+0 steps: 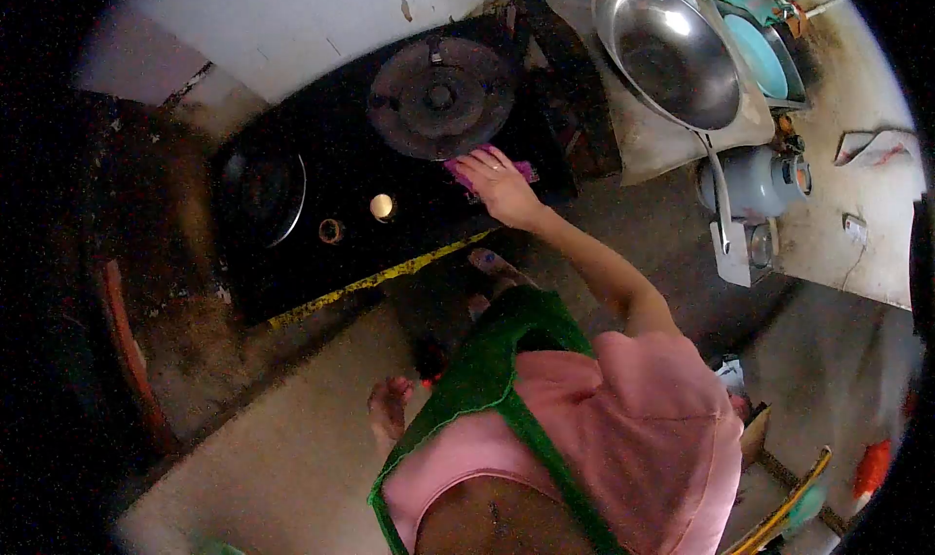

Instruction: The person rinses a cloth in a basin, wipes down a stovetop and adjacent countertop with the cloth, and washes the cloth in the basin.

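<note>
My right hand [499, 187] presses a purple cloth [526, 171] against the black gas stove top [341, 166]. Its fingers lie over the cloth, just below the large round burner [441, 97]. My left hand [392, 396] hangs low beside the green apron [477, 360], away from the stove. Its fingers look loosely apart with nothing visible in them, though the image is dim there. Two round knobs [383, 207] sit on the stove's front part. At the stove's left end is a dark round burner or pan [263, 197] with a shiny rim.
A steel wok [677, 54] rests right of the stove, its handle pointing toward me. Beyond it is a light blue basin [758, 54]. A grey gas cylinder [745, 185] stands below the wok. Yellow tape [380, 275] runs along the stove's front edge.
</note>
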Action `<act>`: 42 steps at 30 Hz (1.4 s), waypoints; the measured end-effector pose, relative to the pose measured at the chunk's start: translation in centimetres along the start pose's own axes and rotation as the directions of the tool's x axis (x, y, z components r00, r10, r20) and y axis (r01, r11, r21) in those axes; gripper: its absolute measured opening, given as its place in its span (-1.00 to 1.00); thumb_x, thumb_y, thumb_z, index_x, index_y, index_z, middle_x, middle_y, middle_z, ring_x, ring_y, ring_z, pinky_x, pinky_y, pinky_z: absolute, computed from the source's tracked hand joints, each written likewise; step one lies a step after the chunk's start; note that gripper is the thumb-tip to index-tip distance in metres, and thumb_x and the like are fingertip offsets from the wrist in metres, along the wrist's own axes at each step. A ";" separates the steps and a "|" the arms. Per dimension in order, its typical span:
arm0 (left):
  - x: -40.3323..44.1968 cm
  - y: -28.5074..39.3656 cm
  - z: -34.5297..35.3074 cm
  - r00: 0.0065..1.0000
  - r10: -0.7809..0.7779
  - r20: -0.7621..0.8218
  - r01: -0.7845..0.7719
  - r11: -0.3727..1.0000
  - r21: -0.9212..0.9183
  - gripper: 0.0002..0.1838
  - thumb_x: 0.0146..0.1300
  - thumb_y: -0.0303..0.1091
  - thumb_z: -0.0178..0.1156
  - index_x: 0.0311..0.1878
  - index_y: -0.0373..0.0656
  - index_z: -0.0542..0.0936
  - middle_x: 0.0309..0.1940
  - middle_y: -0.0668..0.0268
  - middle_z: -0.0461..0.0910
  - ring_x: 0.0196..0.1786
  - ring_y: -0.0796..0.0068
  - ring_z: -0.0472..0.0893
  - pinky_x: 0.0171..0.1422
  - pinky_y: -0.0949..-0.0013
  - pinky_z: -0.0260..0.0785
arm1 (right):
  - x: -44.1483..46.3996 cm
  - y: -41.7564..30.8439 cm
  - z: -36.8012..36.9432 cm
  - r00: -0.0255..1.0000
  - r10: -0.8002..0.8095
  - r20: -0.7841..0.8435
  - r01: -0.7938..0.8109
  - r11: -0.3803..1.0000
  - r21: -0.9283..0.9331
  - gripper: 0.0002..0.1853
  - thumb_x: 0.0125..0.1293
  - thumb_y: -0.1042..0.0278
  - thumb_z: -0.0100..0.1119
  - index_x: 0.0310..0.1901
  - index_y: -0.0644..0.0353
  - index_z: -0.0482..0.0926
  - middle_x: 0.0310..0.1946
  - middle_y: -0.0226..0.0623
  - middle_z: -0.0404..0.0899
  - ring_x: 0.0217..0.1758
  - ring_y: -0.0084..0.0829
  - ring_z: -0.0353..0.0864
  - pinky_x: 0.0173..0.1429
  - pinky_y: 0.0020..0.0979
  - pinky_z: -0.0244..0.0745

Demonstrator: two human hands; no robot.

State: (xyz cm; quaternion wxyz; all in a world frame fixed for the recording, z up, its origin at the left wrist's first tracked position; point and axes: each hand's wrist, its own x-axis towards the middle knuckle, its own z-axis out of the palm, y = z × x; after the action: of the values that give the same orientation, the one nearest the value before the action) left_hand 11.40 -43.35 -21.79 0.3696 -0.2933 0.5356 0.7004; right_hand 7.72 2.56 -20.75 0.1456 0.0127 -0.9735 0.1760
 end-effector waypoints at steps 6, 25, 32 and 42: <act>0.4 0.3 -0.5 0.997 -0.064 0.049 0.059 0.992 0.110 -0.70 0.17 -0.14 0.03 -0.24 -0.20 0.48 -0.31 0.21 0.54 -0.19 0.25 0.52 -0.05 0.29 0.35 | -1.9 5.7 -0.1 0.891 0.353 -0.287 -0.428 0.864 -0.265 -0.54 0.17 0.42 -0.16 0.16 0.23 0.20 0.16 -0.14 0.22 0.27 -0.16 0.10 0.26 -0.05 0.01; -1.3 -3.2 -0.6 0.947 0.132 0.293 -0.103 0.988 -0.114 -0.73 0.18 -0.24 0.01 -0.22 -0.28 0.45 -0.33 0.12 0.53 -0.26 0.26 0.53 -0.13 0.28 0.40 | -18.1 8.4 3.2 0.326 0.844 0.426 -0.692 -0.094 0.716 -0.62 0.31 0.06 -0.28 -0.23 0.23 0.40 -0.47 -0.18 0.48 -0.33 -0.26 0.50 -0.30 -0.23 0.44; 0.4 -3.9 -1.0 0.983 -0.048 -0.176 -0.002 0.963 -0.271 -0.73 0.23 -0.25 -0.04 -0.20 -0.31 0.42 -0.35 0.09 0.52 -0.27 0.22 0.55 -0.16 0.25 0.46 | -15.1 9.8 5.9 0.593 0.713 0.374 -0.286 -0.248 0.926 -0.78 0.28 0.30 -0.17 -0.13 0.22 0.37 -0.27 -0.14 0.46 -0.27 -0.20 0.47 -0.15 -0.11 0.45; -1.4 -12.5 -3.7 0.975 -0.047 -0.217 -0.050 0.906 -0.421 -0.68 0.25 -0.27 -0.13 -0.04 -0.29 0.36 -0.30 0.12 0.52 -0.27 0.23 0.54 -0.23 0.28 0.46 | 3.7 -12.8 12.4 0.707 0.143 0.693 -0.364 -0.766 0.530 -0.80 0.01 0.42 0.13 -0.26 0.07 0.46 -0.37 -0.46 0.46 -0.29 -0.53 0.49 -0.29 -0.53 0.48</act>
State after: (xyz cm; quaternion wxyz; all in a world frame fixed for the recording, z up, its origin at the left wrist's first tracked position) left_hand 22.61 -45.33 -28.27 0.2345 -0.4426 0.4089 0.7628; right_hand 1.70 -13.63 -26.51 -0.0910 -0.2267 -0.1897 0.9510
